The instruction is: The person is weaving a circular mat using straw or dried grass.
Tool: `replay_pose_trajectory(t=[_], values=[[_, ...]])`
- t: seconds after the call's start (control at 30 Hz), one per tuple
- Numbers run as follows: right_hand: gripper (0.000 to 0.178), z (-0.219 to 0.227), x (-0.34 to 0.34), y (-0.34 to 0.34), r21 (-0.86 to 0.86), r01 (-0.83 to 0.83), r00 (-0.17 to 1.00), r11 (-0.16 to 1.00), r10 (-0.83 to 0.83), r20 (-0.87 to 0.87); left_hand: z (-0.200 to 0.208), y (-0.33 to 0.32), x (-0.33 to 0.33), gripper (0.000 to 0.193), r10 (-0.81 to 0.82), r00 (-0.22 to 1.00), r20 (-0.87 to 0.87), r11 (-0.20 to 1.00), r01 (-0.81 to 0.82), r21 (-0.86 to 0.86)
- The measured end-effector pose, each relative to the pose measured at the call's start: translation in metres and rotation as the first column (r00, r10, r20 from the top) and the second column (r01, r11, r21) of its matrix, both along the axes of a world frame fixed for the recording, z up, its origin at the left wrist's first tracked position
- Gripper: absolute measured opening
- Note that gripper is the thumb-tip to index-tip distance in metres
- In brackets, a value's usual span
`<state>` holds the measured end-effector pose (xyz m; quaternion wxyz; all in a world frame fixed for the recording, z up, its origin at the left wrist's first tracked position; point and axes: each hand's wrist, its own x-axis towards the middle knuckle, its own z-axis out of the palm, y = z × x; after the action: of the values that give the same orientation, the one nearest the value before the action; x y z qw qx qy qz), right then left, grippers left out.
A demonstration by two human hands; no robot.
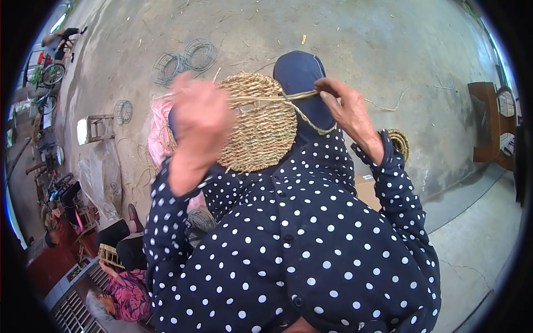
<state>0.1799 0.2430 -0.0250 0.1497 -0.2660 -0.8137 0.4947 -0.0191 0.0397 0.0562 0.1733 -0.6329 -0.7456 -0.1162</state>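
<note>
Where the right grip (348,108) pinches: a straw strand (302,95), between thumb and finger.
Left grip (202,111): blurred — cannot tell whether closed or open.
Woven disc (261,139): over the dark blue legs (300,69), between both grips; probably light, fairly stiff, rough rather than slippery — best taken by its rim, since loose strands would likely bend.
Weave: round, golden-brown, ridged rows of twisted straw.
Floor (355,33): wire frames (183,62) beyond.

No readable lettering or numbers, small pale label (367,177) on brown cardboard box (367,193), its print too tiny
</note>
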Motion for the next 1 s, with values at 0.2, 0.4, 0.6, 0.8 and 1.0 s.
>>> replay_pose_trajectory(t=[0.2, 0.4, 0.6, 0.8, 1.0], values=[[0.025, -0.005, 0.003, -0.014, -0.056, -0.021, 0.997, 0.998, 0.017, -0.075, 0.017, -0.222, -0.091, 0.013, 0.765, 0.555, -0.327, 0.606, -0.793, 0.070], [0.026, -0.013, -0.019, -0.035, 0.189, -0.117, 0.975, 0.975, 0.149, -0.166, -0.024, -0.266, -0.055, 0.022, 0.840, 0.392, -0.375, 0.367, -0.920, -0.140], [0.016, -0.027, -0.029, -0.035, 0.197, -0.048, 0.980, 0.979, 0.084, -0.180, -0.045, -0.082, 0.015, 0.032, 0.249, 0.891, 0.380, 0.955, -0.291, 0.058], [0.014, -0.024, -0.031, -0.046, 0.278, -0.006, 0.986, 0.961, 0.051, -0.158, -0.063, -0.022, 0.040, 0.019, 0.130, 0.954, 0.272, 0.991, -0.113, -0.077], [0.016, -0.024, -0.034, -0.047, 0.257, 0.034, 0.990, 0.966, 0.003, -0.143, -0.061, -0.045, 0.035, 0.012, 0.297, 0.947, 0.125, 0.949, -0.279, -0.147]])
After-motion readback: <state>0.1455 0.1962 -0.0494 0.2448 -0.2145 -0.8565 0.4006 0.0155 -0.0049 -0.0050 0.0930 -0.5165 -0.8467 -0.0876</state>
